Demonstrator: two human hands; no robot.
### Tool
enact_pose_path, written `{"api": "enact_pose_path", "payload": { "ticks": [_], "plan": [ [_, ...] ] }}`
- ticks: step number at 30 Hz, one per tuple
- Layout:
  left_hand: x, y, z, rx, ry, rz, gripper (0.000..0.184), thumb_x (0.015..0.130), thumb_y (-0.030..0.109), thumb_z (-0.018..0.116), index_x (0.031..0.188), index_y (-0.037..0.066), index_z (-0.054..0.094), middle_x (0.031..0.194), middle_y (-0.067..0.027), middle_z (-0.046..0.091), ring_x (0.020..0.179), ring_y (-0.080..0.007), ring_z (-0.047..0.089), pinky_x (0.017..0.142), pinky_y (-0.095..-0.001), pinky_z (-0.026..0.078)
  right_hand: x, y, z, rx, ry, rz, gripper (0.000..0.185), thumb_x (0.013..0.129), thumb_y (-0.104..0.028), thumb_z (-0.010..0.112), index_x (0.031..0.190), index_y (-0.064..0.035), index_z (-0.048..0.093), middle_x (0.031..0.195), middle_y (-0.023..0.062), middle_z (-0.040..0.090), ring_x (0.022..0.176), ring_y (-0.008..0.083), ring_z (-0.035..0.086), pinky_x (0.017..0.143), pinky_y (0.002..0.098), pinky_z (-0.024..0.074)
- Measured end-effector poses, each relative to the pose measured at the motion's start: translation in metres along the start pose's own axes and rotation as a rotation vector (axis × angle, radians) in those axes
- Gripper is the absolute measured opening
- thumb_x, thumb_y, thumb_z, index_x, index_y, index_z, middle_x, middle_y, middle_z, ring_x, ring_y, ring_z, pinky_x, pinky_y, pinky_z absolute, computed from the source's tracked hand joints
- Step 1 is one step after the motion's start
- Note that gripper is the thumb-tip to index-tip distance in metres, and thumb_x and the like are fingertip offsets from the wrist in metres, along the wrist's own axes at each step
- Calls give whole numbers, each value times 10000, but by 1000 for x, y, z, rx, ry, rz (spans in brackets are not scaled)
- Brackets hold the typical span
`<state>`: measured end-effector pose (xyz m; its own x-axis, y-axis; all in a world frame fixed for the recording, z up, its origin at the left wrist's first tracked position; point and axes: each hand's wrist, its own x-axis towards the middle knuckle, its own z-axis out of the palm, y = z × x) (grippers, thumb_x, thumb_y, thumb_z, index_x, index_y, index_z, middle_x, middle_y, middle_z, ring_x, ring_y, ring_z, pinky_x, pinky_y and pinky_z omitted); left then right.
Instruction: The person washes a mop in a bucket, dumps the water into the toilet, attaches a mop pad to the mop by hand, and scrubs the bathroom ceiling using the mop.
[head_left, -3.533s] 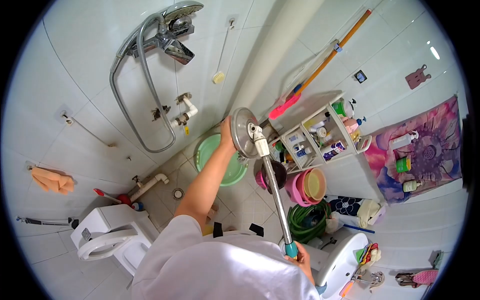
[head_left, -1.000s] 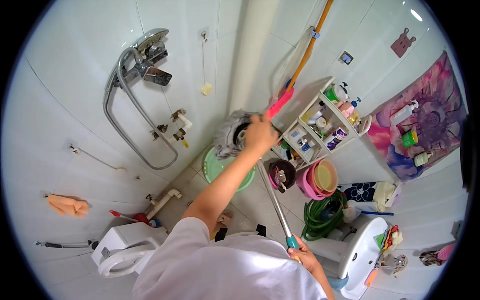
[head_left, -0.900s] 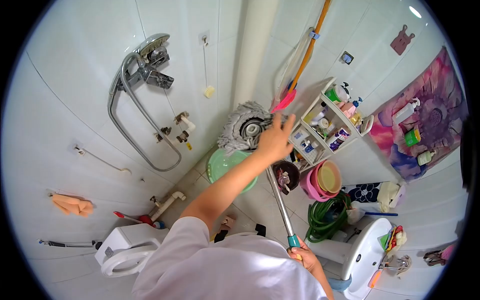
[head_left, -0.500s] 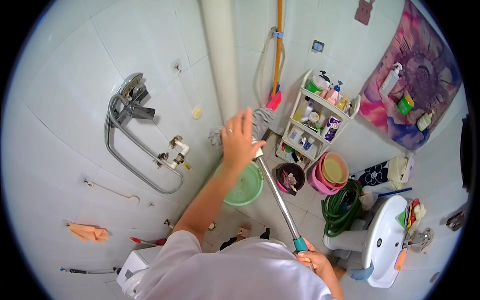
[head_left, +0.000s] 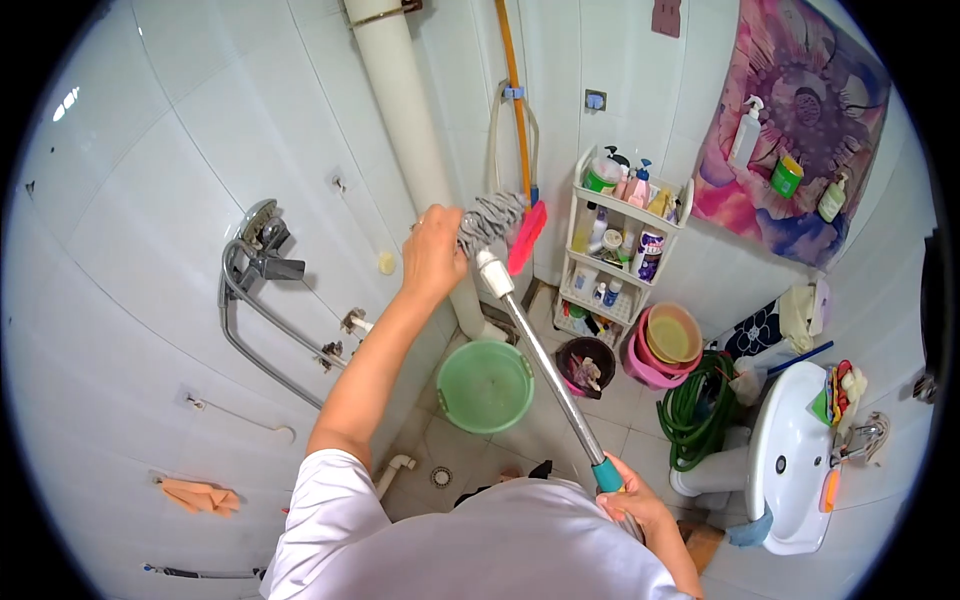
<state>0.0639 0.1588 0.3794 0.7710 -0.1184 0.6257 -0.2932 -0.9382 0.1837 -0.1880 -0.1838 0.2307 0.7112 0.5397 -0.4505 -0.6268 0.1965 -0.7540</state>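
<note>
Grey mop head [head_left: 490, 223] touches the left hand [head_left: 433, 258], finger grip unclear; its handle [head_left: 548, 370] slants back rightward into closed fingers of the right hand [head_left: 645, 508].

Right hand [head_left: 634, 500] around mop handle [head_left: 553, 375]

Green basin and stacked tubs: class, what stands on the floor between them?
A dark round container with crumpled items inside stands between the green basin and stacked tubs; the head view shows it.

Head-worn camera looks forward and steeply down, bodily close.
</note>
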Motion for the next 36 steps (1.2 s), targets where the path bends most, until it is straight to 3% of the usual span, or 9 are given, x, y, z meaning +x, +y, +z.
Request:
{"api": "enact_pose_path", "payload": {
  "ticks": [9,11,17,22,23,28,30,33,36],
  "plan": [
    [63,9,-43,18,341,45,433,598,-57,568,1005,86,537,900,-97,509,905,-323,527,684,-428,472,27,-25,18,-163,50,-167,606,765,1,642,1305,-61,374,662,-19,485,471,62,442,443,214,370],
    [69,10,-50,1,387,44,431,600,-57,564,1006,86,538,906,-94,512,906,-323,528,684,-429,472,27,-28,30,-443,306,-305,543,759,-72,662,1245,-41,421,703,1,503,460,68,447,454,209,385],
    [85,8,-70,44,485,96,449,592,-18,557,1030,76,536,898,-103,524,917,-323,519,716,-403,450,25,-1,3,-794,378,-418,350,783,-137,660,1084,-17,526,654,-26,509,492,62,462,467,220,392],
    [105,8,-110,232,565,135,468,572,-62,590,1011,97,557,914,-78,511,914,-286,518,659,-388,475,30,31,-7,-610,425,-429,175,829,-177,630,906,-38,558,600,-32,464,495,48,414,430,218,325],
    [111,10,-118,262,605,149,468,572,-62,590,1011,97,557,914,-78,511,914,-286,518,659,-388,475,28,13,12,-505,398,-510,208,811,-180,627,900,-18,531,608,42,479,536,185,458,491,339,376],
    [146,35,-166,303,746,314,519,578,-78,595,1069,85,552,945,-53,504,901,-274,506,651,-364,493,66,-18,31,-358,340,-656,200,833,-224,629,847,-48,534,621,-30,420,563,77,371,479,261,325],
    [147,48,-179,310,690,295,585,607,-55,625,1161,96,514,1054,-73,499,1012,-279,493,743,-382,499,82,-33,36,-341,248,-673,201,838,-220,621,879,-38,547,643,-27,438,574,81,385,494,268,343],
    [140,65,-185,460,651,365,684,673,59,665,1304,124,409,1324,-99,372,1257,-305,315,1003,-529,284,85,-74,57,-490,219,-754,262,835,-222,627,976,-12,557,684,-6,472,618,108,424,548,285,383],
    [110,84,-184,337,715,345,748,638,75,706,1315,88,388,1341,-138,329,1252,-348,290,1021,-477,262,104,-102,62,-354,75,-704,226,838,-193,619,962,-21,542,646,-11,460,551,88,417,491,250,356]
  ]
}}
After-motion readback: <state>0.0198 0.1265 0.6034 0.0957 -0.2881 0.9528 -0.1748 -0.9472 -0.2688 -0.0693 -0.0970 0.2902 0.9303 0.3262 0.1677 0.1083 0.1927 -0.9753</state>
